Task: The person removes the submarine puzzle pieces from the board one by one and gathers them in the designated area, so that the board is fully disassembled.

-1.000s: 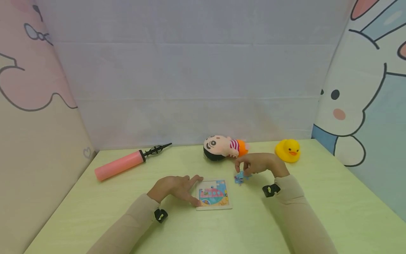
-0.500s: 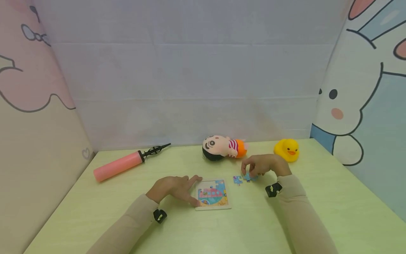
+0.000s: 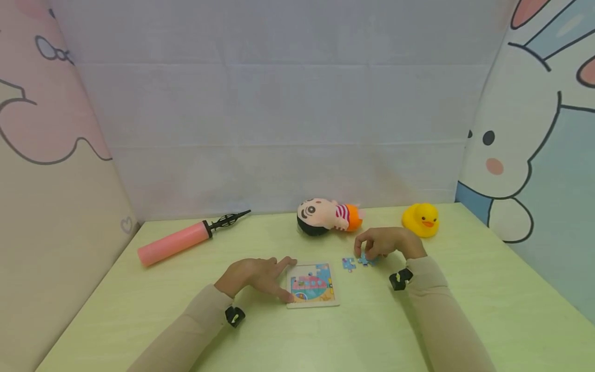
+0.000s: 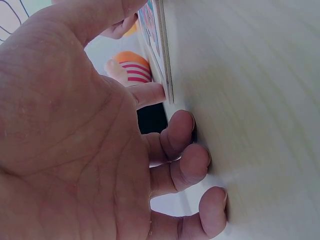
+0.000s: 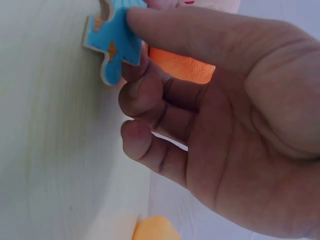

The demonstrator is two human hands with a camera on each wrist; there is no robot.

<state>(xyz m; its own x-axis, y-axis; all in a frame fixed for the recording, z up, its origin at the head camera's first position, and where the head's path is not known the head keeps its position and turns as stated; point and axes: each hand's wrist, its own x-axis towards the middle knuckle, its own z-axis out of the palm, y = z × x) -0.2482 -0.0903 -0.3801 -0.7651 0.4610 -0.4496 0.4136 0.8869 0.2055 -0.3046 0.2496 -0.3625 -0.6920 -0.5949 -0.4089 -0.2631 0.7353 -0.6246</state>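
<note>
A jigsaw puzzle board (image 3: 314, 287) with a pink-and-blue picture lies flat on the table, pieces filling much of its light frame. At its left side is my left hand (image 3: 258, 276), thumb on the near corner and index finger at the far one. The other fingers (image 4: 192, 165) of that hand rest on the table. To the board's right, my right hand (image 3: 383, 242) pinches a blue puzzle piece (image 5: 117, 42) between thumb and fingers, low over the tabletop. A loose puzzle piece (image 3: 348, 264) lies just left of it. The fingers partly cover the pinched piece.
Behind the board lies a plush doll (image 3: 329, 216) with an orange bottom. A yellow rubber duck (image 3: 420, 220) stands beyond my right hand. On the left rests a pink hand pump (image 3: 175, 243) with a black nozzle. Printed cloth walls (image 3: 297, 113) border the table.
My right hand has shifted a little to the right with a piece, so a gap now shows between it and the loose piece. My left hand has stayed on the board.
</note>
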